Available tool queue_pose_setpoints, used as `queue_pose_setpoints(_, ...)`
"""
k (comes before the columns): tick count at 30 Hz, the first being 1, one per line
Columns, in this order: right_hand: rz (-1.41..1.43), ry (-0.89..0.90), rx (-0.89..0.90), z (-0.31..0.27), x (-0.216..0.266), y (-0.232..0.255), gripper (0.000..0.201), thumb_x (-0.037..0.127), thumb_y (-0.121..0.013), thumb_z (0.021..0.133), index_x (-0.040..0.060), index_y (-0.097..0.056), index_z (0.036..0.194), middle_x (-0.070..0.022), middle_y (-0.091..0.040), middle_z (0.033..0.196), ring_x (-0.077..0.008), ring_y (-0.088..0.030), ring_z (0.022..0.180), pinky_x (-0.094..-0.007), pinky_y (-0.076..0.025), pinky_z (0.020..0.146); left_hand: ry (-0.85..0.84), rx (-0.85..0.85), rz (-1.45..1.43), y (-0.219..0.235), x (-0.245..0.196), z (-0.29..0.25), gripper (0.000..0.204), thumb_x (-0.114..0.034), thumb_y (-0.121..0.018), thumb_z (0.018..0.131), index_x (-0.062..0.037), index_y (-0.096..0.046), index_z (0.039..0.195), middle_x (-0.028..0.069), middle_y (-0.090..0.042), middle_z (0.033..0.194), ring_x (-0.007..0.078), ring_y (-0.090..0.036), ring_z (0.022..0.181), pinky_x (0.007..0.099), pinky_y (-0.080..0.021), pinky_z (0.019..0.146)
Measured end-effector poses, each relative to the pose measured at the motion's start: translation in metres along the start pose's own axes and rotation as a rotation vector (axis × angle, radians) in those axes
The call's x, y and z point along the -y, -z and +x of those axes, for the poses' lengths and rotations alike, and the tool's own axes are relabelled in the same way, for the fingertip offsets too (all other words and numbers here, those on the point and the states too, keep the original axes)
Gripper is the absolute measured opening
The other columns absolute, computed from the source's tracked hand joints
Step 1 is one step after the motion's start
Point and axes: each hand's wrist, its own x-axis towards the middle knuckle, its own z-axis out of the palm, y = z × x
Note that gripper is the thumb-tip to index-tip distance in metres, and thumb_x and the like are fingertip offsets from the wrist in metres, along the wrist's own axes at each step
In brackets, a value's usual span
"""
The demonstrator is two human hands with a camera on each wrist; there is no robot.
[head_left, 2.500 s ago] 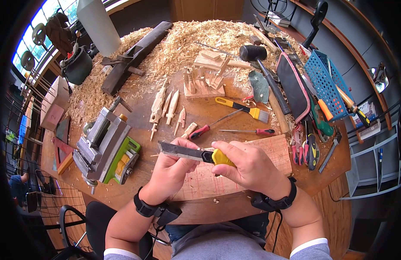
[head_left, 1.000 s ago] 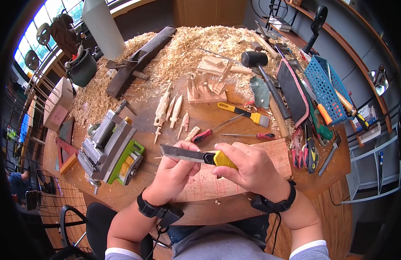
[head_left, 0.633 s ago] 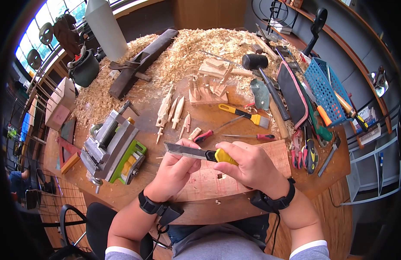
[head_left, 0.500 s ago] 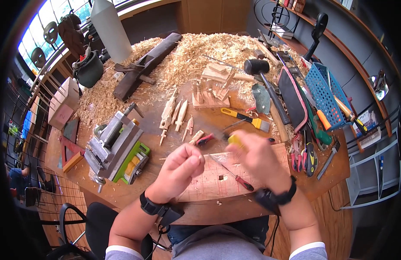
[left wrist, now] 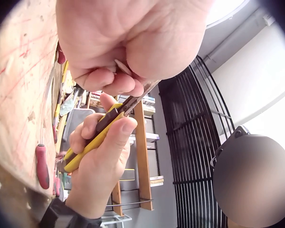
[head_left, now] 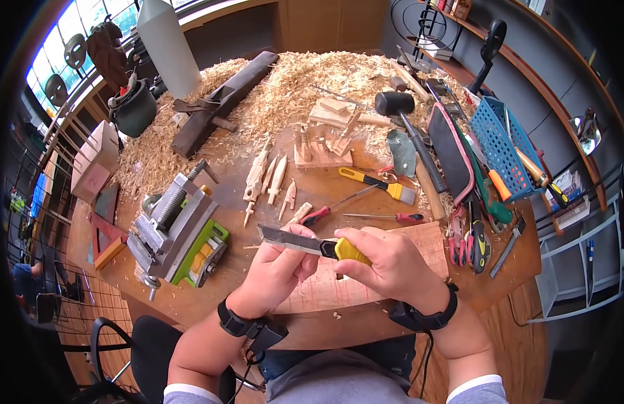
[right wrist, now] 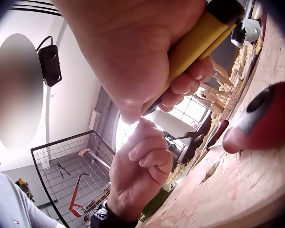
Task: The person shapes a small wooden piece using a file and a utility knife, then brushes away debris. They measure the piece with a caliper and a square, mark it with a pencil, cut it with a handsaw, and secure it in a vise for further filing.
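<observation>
In the head view, the right hand point(head_left: 399, 266) grips the yellow handle point(head_left: 351, 252) of a utility knife, thumb on its near side. Its long grey blade point(head_left: 285, 238) points left across the fingers of the left hand point(head_left: 271, 273). The left wrist view shows that hand's fingers curled round a small pale piece of wood point(left wrist: 122, 67), mostly hidden by them. Both hands are above a wooden board point(head_left: 325, 289) marked with red lines. A red-handled screwdriver point(left wrist: 42, 166) lies on the board, hidden in the head view by the right hand.
A vise point(head_left: 174, 225) stands left. Behind the hands lie carved wooden pieces point(head_left: 256, 176), a yellow brush point(head_left: 376, 183) and more screwdrivers. To the right are pliers, a black mallet point(head_left: 395, 103) and a blue basket point(head_left: 504, 148). Wood shavings point(head_left: 318, 74) cover the table's back.
Half a second ago the right hand and knife were blurred, apart from the left hand, leaving the board's screwdriver in sight. Now the blade is back across the left fingers.
</observation>
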Motion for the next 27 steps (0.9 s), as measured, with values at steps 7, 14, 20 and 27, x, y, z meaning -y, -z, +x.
queue_pose_setpoints(7, -0.026, 0.017, -0.007, 0.001, -0.001, -0.002, 0.05, 0.041, -0.068, 0.09, -0.0004, -0.061, 0.118, -0.0166, -0.066, 0.088, -0.034, -0.067, 0.075, -0.0392, -0.053, 0.063, -0.037, 0.02, 0.02, 0.005, 0.003, 0.001, 0.011, -0.006, -0.049, 0.102, -0.0044, -0.051, 0.112, 0.0019, -0.051, 0.072, 0.0109, -0.045, 0.063, 0.0275, -0.035, 0.062)
queue_pose_setpoints(14, -0.034, 0.037, -0.025, 0.0, -0.003, -0.004, 0.05, 0.041, -0.068, 0.091, -0.0001, -0.061, 0.118, -0.0164, -0.066, 0.088, -0.0339, -0.067, 0.074, -0.0393, -0.053, 0.063, -0.053, 0.042, 0.025, 0.008, 0.004, 0.002, 0.011, -0.009, -0.051, 0.102, -0.0045, -0.051, 0.112, 0.0012, -0.052, 0.075, 0.0102, -0.046, 0.068, 0.0266, -0.036, 0.065)
queue_pose_setpoints(20, -0.042, 0.029, -0.031, -0.001, -0.001, -0.003, 0.048, 0.041, -0.068, 0.091, 0.0007, -0.061, 0.117, -0.0154, -0.065, 0.085, -0.0337, -0.066, 0.072, -0.0395, -0.053, 0.061, -0.087, 0.03, 0.128, 0.005, 0.002, -0.001, 0.012, -0.01, -0.053, 0.102, -0.0036, -0.051, 0.112, -0.0004, -0.05, 0.077, 0.0096, -0.044, 0.07, 0.0263, -0.036, 0.067)
queue_pose_setpoints(27, -0.028, -0.004, -0.093, 0.003, -0.02, -0.007, 0.043, 0.04, -0.067, 0.092, 0.0024, -0.062, 0.111, -0.0162, -0.064, 0.081, -0.035, -0.065, 0.071, -0.0419, -0.051, 0.06, -0.085, 0.082, 0.068, 0.008, 0.0, 0.001, 0.014, -0.018, -0.051, 0.104, -0.0039, -0.051, 0.106, 0.0001, -0.048, 0.076, 0.0108, -0.041, 0.068, 0.0271, -0.035, 0.067)
